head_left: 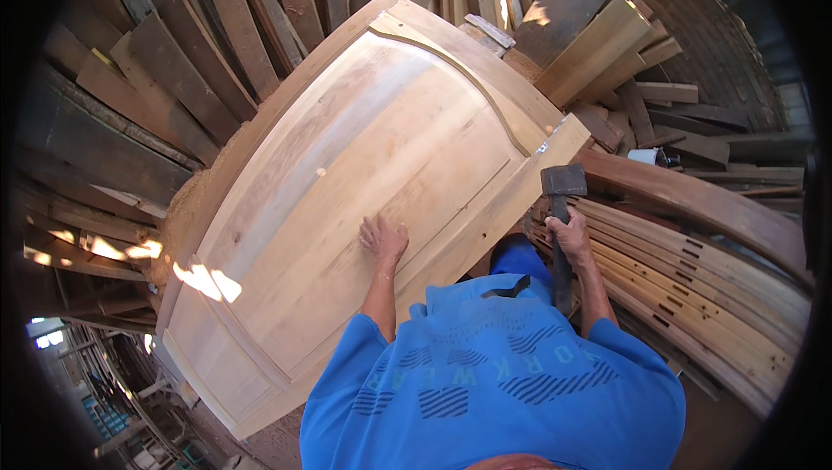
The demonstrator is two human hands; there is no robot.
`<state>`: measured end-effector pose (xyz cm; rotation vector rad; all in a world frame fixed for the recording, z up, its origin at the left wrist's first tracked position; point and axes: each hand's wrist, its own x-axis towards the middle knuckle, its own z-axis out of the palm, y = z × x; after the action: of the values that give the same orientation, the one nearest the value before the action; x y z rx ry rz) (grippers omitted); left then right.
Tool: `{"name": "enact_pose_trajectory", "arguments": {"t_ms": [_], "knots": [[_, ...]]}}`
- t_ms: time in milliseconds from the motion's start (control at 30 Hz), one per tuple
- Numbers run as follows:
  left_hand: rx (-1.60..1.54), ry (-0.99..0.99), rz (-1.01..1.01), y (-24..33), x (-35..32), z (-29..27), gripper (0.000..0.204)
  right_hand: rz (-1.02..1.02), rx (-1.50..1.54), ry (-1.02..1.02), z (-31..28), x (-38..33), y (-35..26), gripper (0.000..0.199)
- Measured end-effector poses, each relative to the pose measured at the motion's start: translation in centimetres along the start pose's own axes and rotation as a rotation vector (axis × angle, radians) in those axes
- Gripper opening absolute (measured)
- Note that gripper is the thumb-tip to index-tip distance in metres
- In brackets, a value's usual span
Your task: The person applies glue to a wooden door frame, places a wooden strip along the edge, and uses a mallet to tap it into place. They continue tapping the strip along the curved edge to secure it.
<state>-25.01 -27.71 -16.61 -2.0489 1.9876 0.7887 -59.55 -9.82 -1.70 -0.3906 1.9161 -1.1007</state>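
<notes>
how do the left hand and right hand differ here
The left hand lies spread out on the wooden panel, while the right hand is closed around the handle of the dark mallet. The left hand is over the panel; the right hand is beyond its edge. Both hands are bare.

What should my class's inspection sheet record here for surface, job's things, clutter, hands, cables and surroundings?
Surface: large pale wooden panel with curved moulding; its support is hidden.
Job's things: the panel; a black, block-headed hammer with dark handle.
Clutter: slotted pale wooden strips stacked at right; small white container beyond.
Hands: left hand spread on the panel; right hand grips the handle.
Cables: nothing seen.
Surroundings: rough brown wooden boards at upper left; sunlight patches on the panel.
</notes>
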Motion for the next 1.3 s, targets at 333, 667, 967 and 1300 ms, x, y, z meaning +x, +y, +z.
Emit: {"name": "enact_pose_trajectory", "arguments": {"t_ms": [333, 667, 967, 1300], "knots": [[0.017, -0.048, 0.349, 15.6, 0.0, 3.3, 0.078, -0.009, -0.153, -0.082, -6.4, 14.1, -1.7, 0.016], [0.058, -0.106, 0.401, 27.8, 6.1, 5.8, 0.080, 0.001, -0.463, -0.042, -17.0, 25.8, -4.5, 0.019], [0.191, -0.319, 0.314, 29.3, 7.6, 3.6, 0.085, 0.016, -0.576, -0.087, -19.7, 31.0, -5.6, 0.023], [0.315, -0.441, 0.242, 33.8, 7.1, 3.9, 0.078, 0.041, -0.650, -0.142, -21.3, 34.3, -5.1, 0.022]]}}
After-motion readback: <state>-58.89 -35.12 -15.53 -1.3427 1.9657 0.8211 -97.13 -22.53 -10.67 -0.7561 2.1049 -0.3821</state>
